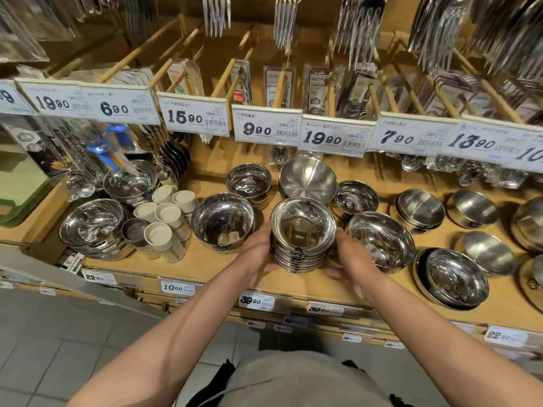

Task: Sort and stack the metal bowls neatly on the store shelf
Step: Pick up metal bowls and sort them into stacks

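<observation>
Our two forearms reached out from the bottom of the view toward the wooden shelf [293, 284], and between them we held a stack of small steel bowls [302, 230] near its front edge. Our left hand [257, 251] cupped the stack's left side and our right hand [351, 259] cupped the right, fingers curled round the lower rims; whether the stack rested on the shelf or hung just above it, we could not tell.

We judged the job about midway. That one stack was nested neatly, and a second pile of wide bowls [92, 227] sat at the far left. Much stood loose, though: a deep bowl [222, 221] just left of the stack, a smaller one [249, 180] behind it, a tilted matte bowl [307, 177] leaning at the back, a little polished bowl [356, 198] beside that, and a large shiny bowl [381, 240] close on the right. Farther right lay several brushed bowls [420, 208], single and unstacked. White-capped shakers [164, 218] crowded the space between the left piles.

What remained, as we saw it, was setting the held stack down and grouping the loose bowls by size and finish.
</observation>
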Demonstrator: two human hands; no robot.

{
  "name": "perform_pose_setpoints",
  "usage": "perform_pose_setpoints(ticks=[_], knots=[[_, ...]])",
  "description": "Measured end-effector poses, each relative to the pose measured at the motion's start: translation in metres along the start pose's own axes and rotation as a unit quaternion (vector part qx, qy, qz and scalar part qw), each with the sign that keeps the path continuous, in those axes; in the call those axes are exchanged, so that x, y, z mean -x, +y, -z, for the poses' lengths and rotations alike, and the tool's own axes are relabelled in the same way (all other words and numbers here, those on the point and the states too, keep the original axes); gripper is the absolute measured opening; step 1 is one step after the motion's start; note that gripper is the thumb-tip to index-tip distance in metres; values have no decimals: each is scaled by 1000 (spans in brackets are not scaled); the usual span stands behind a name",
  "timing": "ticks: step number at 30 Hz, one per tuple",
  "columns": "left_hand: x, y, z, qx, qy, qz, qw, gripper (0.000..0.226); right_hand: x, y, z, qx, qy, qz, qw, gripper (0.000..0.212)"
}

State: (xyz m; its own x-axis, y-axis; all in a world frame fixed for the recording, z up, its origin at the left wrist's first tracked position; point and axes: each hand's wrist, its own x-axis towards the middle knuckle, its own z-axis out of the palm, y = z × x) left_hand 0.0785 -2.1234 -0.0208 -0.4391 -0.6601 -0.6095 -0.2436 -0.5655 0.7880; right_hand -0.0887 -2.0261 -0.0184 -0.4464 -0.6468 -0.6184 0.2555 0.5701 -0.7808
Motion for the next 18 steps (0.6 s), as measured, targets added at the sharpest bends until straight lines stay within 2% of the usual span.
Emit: perform_pose_setpoints(ticks=[3, 6, 9, 18], knots=[[-3, -2, 2, 23, -6, -3, 1000, 52, 2, 2, -4, -57, -11, -9, 998, 33], [-5, -5, 3, 19, -3, -9, 1000, 46, 0, 5, -5, -72, -8, -3, 997, 32], [-6, -6, 1, 28, 0, -7, 1000, 31, -1, 7, -6, -67, -9, 10, 998, 37], [-5, -2, -1, 38, 5, -5, 999, 33, 5, 0, -12, -82, 5, 27, 996, 36]])
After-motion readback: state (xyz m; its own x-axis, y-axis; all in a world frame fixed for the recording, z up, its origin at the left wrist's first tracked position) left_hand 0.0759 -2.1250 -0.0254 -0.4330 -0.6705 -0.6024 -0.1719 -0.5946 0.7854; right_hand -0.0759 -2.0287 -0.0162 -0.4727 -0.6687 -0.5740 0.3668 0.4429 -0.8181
